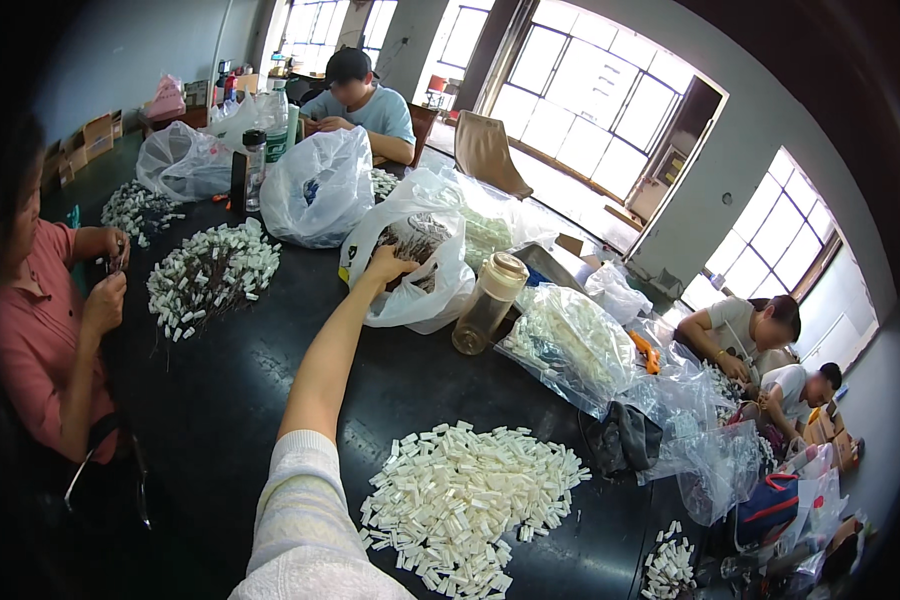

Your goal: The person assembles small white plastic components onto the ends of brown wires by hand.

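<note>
Hand reaches into crinkled white plastic bag.

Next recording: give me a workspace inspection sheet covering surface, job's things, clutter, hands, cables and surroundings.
Surface: dark table, shared by several workers.
Job's things: white plastic bag holding dark wiry pieces; heap of small white blocks near the wearer.
Clutter: clear jar with a tan lid, more bags, a ring of white blocks on dark wires, clear packets, orange-handled tool, dark cloth.
Hands: one hand, on an arm with a pale knit sleeve, reaches into the bag mouth; which hand it is cannot be told, and the other is out of view.
Cables: nothing seen.
Surroundings: four seated people, large windows, a chair.
</note>
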The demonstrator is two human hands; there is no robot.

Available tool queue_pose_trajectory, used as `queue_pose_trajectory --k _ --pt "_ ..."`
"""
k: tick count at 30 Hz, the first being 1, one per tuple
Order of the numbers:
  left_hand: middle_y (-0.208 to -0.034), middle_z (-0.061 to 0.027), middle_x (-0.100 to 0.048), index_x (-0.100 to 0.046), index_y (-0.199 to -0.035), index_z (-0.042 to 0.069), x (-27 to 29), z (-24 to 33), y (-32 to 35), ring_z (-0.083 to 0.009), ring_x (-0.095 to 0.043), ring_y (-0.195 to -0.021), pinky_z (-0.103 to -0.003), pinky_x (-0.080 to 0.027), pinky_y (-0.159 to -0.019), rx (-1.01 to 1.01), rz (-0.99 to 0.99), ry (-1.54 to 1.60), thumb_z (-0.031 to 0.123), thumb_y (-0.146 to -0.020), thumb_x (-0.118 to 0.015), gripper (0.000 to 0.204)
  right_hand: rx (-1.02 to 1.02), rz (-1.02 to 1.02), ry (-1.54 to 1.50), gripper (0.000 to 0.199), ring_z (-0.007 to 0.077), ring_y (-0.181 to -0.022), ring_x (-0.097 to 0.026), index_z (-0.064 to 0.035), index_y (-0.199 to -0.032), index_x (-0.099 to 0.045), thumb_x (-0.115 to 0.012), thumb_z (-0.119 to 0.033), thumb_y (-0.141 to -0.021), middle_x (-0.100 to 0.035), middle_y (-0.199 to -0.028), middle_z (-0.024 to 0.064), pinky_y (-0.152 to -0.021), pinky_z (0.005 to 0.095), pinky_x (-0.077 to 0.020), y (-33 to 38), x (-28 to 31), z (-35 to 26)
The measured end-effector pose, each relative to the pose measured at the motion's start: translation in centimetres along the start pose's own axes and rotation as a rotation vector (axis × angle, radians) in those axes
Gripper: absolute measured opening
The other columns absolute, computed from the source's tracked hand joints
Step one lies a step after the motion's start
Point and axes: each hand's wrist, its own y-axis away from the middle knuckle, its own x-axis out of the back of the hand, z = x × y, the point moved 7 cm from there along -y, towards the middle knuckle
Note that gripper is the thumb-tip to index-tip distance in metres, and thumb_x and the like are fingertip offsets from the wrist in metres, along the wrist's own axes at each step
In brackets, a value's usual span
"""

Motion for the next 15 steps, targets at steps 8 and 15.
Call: queue_pose_trajectory --k 8,15 --pt "-0.108 -0.017 -0.059 -0.052 -0.114 -0.004 0.0 -0.6 -0.5 -0.0251 -0.058 -0.097 -0.033 -0.045 -0.085 0.01 0.067 0.073 0.006 -0.06 -0.074 0.059 0.006 0.012 0.001 0.028 0.03 -0.108 -0.053 -0.0037 -0.102 -0.059 -0.049 -0.02 -0.081 -0.054 -0.116 0.017 -0.09 0.0418 -0.0377 0.3 -0.1 0.1" --pt "-0.106 -0.0141 -0.06 -0.055 -0.111 -0.003 0.0 -2.3 -1.2 -0.0222 -0.059 -0.094 -0.032 -0.046 -0.082 0.009 0.038 0.385 -0.003 -0.061 -0.073 0.054 0.009 0.036 0.01 0.028 0.0292 -0.108 -0.053 -0.0039 -0.102 -0.059 -0.049 -0.02 -0.081 -0.055 -0.115 0.0168 -0.09 0.0414 -0.0383 0.1 -0.4 0.3"
